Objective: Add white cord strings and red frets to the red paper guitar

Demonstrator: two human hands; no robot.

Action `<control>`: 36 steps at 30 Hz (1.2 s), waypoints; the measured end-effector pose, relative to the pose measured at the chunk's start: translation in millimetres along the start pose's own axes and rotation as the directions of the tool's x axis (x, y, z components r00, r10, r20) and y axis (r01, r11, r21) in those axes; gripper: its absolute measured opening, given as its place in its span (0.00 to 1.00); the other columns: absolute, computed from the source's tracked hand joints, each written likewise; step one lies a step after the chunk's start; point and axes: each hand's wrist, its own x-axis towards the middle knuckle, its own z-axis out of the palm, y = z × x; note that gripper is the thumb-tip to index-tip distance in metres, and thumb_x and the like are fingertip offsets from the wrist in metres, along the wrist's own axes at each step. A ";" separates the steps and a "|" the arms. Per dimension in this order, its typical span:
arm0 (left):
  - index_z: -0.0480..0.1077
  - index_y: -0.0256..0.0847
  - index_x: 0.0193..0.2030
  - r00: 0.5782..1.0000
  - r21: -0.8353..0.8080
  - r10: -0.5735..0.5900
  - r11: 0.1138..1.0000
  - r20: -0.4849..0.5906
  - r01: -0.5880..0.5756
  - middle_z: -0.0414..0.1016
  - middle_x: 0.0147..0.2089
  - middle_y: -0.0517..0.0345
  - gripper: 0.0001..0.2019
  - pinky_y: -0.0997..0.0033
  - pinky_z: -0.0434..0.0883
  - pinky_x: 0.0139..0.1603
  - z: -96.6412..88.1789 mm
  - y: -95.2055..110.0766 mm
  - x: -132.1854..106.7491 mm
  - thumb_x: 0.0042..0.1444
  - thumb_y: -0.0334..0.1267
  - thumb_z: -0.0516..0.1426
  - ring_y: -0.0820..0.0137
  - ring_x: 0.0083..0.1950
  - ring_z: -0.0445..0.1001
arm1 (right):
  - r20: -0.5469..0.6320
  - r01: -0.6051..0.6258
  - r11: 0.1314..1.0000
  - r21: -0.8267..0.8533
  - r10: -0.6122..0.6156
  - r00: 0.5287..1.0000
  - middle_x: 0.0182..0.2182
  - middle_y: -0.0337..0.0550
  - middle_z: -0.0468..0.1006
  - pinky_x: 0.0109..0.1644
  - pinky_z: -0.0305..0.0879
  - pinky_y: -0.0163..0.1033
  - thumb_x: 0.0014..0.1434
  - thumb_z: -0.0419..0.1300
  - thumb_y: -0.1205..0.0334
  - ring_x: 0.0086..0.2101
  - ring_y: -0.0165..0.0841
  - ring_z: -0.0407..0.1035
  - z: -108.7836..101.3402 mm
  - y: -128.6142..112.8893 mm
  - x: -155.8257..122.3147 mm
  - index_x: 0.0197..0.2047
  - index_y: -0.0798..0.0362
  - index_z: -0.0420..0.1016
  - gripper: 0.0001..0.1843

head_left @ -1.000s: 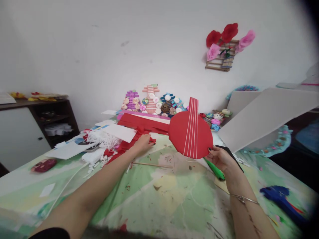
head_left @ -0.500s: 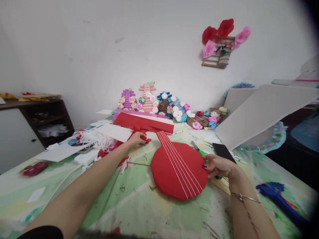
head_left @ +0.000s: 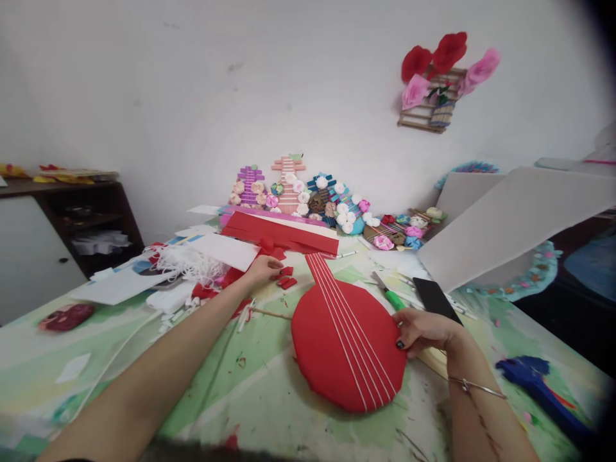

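Observation:
A red, round-bodied lute-shaped craft [head_left: 332,346] with several white strings lies in front of me, its narrow neck pointing away. My right hand [head_left: 426,330] is closed on the right edge of its body, thumb and fingers pinching the rim. My left hand [head_left: 262,272] rests beyond the craft's left side, fingers bent together at a small red piece [head_left: 287,271] by the fingertips. Another little red piece [head_left: 287,283] lies just below it. A thin wooden stick [head_left: 272,314] reaches the craft's left edge; whether it is attached cannot be seen.
A green-handled knife [head_left: 393,298] and a black phone [head_left: 436,299] lie beside my right hand. Behind are red strips [head_left: 283,235], white string [head_left: 192,262] and finished flowered crafts [head_left: 289,192]. A blue glue gun [head_left: 534,385] lies at right, near a grey board [head_left: 510,224].
The red craft has shifted slightly toward me with my right hand on its edge. Small red pieces at my left fingertips now show more separately. The view has tilted slightly.

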 end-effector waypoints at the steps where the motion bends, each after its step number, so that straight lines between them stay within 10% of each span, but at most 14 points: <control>1: 0.74 0.33 0.32 1.000 -0.006 -0.003 1.000 -0.019 0.003 0.78 0.31 0.51 0.13 0.70 0.71 0.32 -0.9 -0.1 -0.3 0.39 0.37 0.65 0.66 0.32 0.76 | -0.001 0.026 0.999 0.033 -0.026 1.000 0.29 0.43 0.80 0.25 0.74 0.31 0.34 0.68 0.69 0.28 0.34 0.77 -0.7 0.3 0.0 0.38 0.58 0.71 0.23; 16: 0.73 0.32 0.41 0.998 -0.046 -0.045 0.998 0.052 0.047 0.79 0.36 0.49 0.16 0.68 0.74 0.37 -9.8 18.6 -17.2 0.43 0.35 0.63 0.67 0.34 0.78 | 0.116 0.088 0.993 0.081 -0.097 0.989 0.32 0.48 0.81 0.30 0.74 0.30 0.41 0.69 0.67 0.29 0.33 0.78 2.3 -5.7 -3.4 0.38 0.61 0.75 0.19; 22: 0.66 0.33 0.52 0.994 0.093 -0.037 0.995 -0.101 0.046 0.78 0.41 0.49 0.19 0.71 0.74 0.34 -5.3 6.2 -12.4 0.52 0.32 0.57 0.69 0.33 0.78 | 0.059 0.061 0.995 0.084 -0.066 0.996 0.30 0.47 0.82 0.27 0.73 0.27 0.40 0.69 0.68 0.27 0.31 0.77 0.9 -3.7 -4.4 0.38 0.60 0.76 0.19; 30: 0.75 0.37 0.29 0.979 0.474 0.148 0.878 -0.143 -0.063 0.78 0.36 0.51 0.03 0.66 0.68 0.48 -4.1 6.5 -6.6 0.46 0.31 0.60 0.61 0.45 0.74 | 0.115 0.000 0.994 -0.111 0.013 0.993 0.22 0.49 0.80 0.21 0.68 0.26 0.45 0.68 0.62 0.21 0.32 0.75 -2.9 -2.4 -6.2 0.31 0.62 0.77 0.12; 36: 0.76 0.37 0.27 0.986 0.565 0.166 0.814 -0.007 -0.133 0.78 0.33 0.52 0.09 0.70 0.66 0.40 8.2 4.2 -1.8 0.47 0.42 0.60 0.64 0.37 0.73 | -0.143 -0.070 0.990 -0.122 0.053 0.988 0.17 0.52 0.78 0.15 0.60 0.26 0.53 0.61 0.44 0.14 0.27 0.69 -6.6 0.1 -3.0 0.21 0.59 0.73 0.25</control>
